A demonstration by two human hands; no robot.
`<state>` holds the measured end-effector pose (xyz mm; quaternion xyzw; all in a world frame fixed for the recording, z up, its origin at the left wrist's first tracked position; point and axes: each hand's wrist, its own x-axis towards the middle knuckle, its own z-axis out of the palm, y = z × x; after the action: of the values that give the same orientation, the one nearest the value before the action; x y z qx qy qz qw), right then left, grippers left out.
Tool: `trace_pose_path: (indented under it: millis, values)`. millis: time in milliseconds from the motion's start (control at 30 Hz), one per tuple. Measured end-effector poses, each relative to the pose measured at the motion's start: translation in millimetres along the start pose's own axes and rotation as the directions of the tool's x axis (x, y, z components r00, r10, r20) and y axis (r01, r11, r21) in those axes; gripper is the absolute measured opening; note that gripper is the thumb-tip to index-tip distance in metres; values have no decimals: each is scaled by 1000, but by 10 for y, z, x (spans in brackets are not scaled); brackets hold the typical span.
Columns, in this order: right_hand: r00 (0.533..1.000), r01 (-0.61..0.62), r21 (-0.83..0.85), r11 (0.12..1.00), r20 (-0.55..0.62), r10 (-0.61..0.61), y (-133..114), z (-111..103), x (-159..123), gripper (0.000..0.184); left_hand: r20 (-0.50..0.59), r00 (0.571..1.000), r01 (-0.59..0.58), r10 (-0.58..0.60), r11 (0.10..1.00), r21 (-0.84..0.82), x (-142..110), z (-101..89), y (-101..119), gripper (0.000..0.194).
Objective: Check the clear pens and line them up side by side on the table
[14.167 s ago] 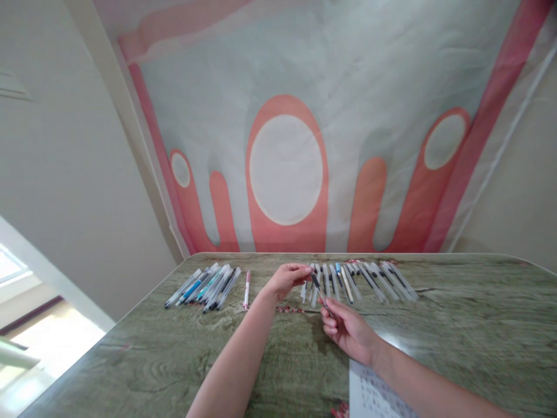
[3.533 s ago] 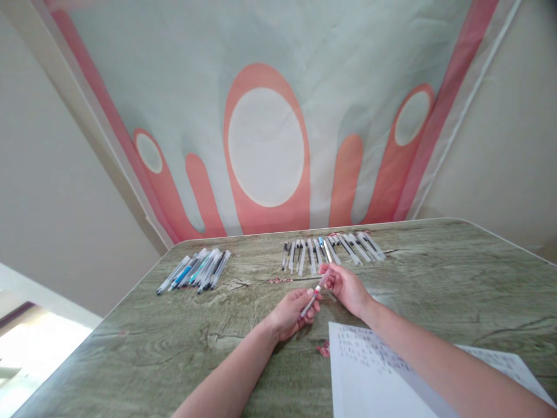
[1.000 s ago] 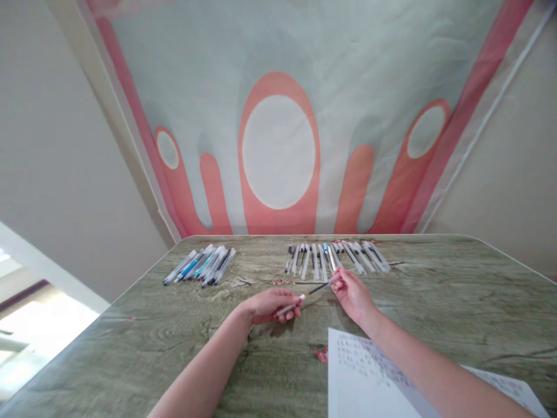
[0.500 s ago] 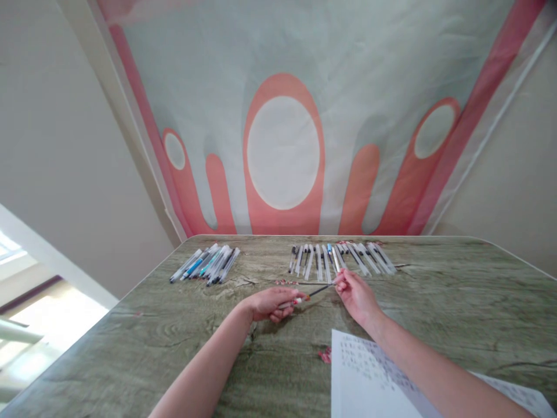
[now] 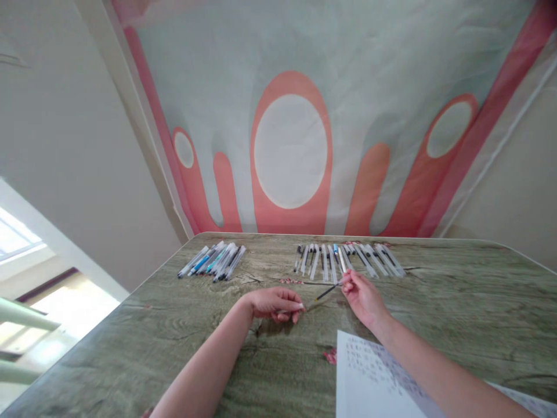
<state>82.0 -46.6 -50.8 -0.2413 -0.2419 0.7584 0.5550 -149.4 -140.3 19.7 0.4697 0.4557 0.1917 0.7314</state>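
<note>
In the head view, my right hand (image 5: 363, 299) pinches a thin pen refill (image 5: 327, 291) with dark ink by its far end. The refill slants down and left, and its pale tip is beside the fingertips of my left hand (image 5: 276, 303). Those left fingers are closed around a pen barrel (image 5: 301, 306); only a whitish end shows and the rest is hidden by the hand. Beyond my right hand lies a row of clear pen barrels and dark refills (image 5: 324, 262), with one blue-topped pen (image 5: 336, 251) among them.
A pile of capped pens (image 5: 213, 262) lies at the far left of the wood-patterned table (image 5: 143, 342). Sheets of paper with handwriting (image 5: 374, 377) lie under my right forearm. A wall with a pink and grey print (image 5: 291, 226) stands behind the table's far edge.
The refill's tip has come away from the barrel in my left hand, and more of its length shows. The red-marked end of the barrel is no longer visible. The whole view has shifted slightly.
</note>
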Motion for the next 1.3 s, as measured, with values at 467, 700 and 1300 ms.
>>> trace_pose_path:
  millis: [467,700,1300]
  values:
    - [1000,5,-20,1000,8,-5,1,34,-17,11,-504,659,-69,558,713,698,447,454,-182,28]
    - [1000,2,-36,999,17,-2,0,61,-48,10,-417,645,-71,641,594,801,498,513,-199,8]
    - [999,-46,34,998,24,45,15,10,-34,11,-617,713,231,334,719,656,74,-428,313,23]
